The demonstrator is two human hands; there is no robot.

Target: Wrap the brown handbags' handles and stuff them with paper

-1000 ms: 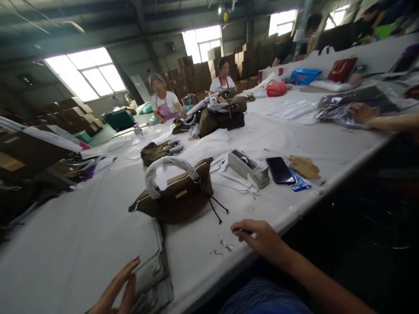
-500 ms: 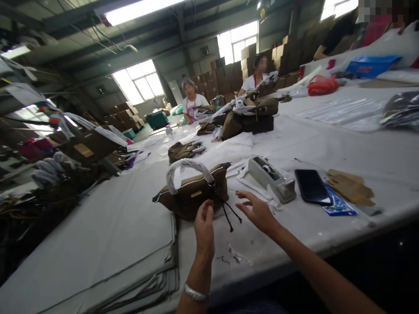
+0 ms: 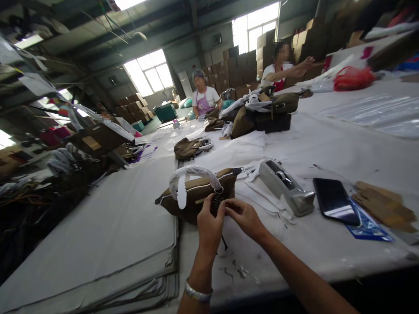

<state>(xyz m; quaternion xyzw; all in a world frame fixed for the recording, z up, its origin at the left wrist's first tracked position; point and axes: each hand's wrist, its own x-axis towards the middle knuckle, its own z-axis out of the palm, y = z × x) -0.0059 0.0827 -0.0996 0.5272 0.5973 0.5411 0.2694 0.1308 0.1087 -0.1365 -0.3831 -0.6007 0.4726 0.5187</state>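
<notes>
An olive-brown handbag (image 3: 193, 192) stands on the white-covered table, its handle (image 3: 196, 170) wrapped in white material. A dark braided cord (image 3: 217, 201) hangs from the bag's right front, near the handle's base. My left hand (image 3: 209, 222) is closed around this cord, thumb and fingers pinching it. Beside it, my right hand (image 3: 246, 218) is closed too, its fingertips meeting at the cord by my left thumb. Exactly what the right fingertips grip is partly hidden. One loose cord end hangs below the hands. A white tag-like strip (image 3: 182, 194) lies against the bag's front.
Right of the bag stand a grey tape dispenser (image 3: 288, 187), a black phone (image 3: 334, 198) and brown paper pieces (image 3: 384, 205). Stacked sheets (image 3: 131, 244) lie at left. More bags (image 3: 262, 115) are piled farther back, where two people (image 3: 204, 99) work.
Both hands have come together at the cord and closed; before, they were apart with the cord hanging free. The view has shifted slightly. A person at the back has stretched out an arm.
</notes>
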